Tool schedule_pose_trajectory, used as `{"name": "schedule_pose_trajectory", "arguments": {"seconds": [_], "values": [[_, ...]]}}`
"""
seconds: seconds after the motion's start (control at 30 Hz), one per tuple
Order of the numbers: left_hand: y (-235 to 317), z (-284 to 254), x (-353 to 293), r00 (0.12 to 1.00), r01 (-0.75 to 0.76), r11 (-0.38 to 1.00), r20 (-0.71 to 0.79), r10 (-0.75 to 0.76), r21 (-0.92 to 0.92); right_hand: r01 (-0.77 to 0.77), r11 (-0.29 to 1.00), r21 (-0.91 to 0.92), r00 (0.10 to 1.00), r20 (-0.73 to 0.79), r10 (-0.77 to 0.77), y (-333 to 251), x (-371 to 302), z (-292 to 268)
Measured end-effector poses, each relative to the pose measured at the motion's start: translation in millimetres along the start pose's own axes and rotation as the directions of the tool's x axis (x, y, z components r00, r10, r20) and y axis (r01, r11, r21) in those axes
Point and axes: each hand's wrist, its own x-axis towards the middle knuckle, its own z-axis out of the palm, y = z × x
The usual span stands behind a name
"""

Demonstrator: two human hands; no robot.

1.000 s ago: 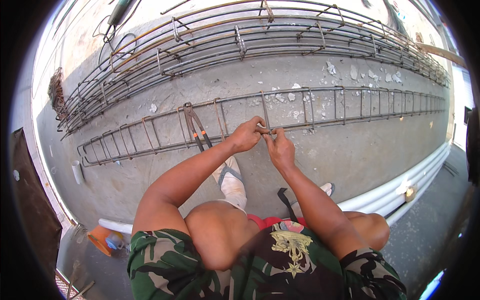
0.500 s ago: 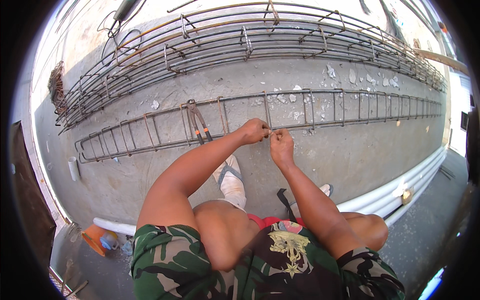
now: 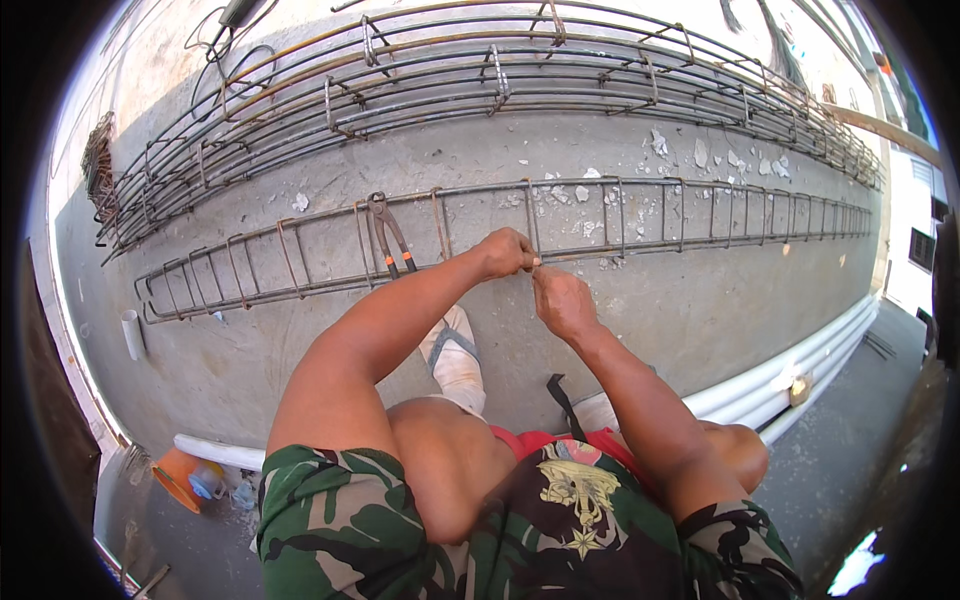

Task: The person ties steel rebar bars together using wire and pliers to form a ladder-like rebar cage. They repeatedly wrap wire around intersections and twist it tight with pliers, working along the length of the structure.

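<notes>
two hands (image 3: 505, 253) meet at one rebar frame (image 3: 531, 215)

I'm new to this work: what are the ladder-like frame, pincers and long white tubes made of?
Ladder-like frame: probably steel; thin, grey rods with rusty-brown patches.
Pincers: seemingly metal, dark and dull; orange-banded grips, perhaps rubber or plastic.
Long white tubes: likely plastic; smooth, slightly glossy.

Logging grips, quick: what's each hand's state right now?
Left hand: closed, beside the long grey ladder-shaped steel frame; anything pinched is too small to tell.
Right hand: closed; contents can't be told.
</notes>
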Motion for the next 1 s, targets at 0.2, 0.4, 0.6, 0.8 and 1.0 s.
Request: {"name": "schedule_pose_trajectory", "arguments": {"seconds": [0.2,0.4,0.6,0.8,1.0], "values": [[-0.1,-1.4,-0.3,1.0,0.006,1.0,0.022,-0.006,0.007,-0.141,0.987,-0.079,0.99,-0.025,0.139,8.9,44.0,-31.1],[-1.8,0.9,0.0,1.0,0.027,0.999,0.003,-0.027,-0.039,-0.205,0.959,-0.198,0.977,0.02,0.213,5.7,18.6,-12.7],[3.6,3.5,1.7,1.0,-0.013,0.997,-0.025,0.015,0.071,-0.311,0.809,0.499,0.941,0.044,0.334,20.9,-8.7,29.8],[3.1,1.4,-7.0,0.997,-0.047,0.994,-0.063,0.054,0.101,-0.617,0.019,0.786,0.753,0.584,0.302,1.4,-6.9,-20.3],[34.3,-68.4,-108.5,0.759,0.319,0.831,-0.648,0.064,0.456,-0.442,0.69,0.573,0.896,0.257,0.361,21.7,-3.6,-40.7]]}}
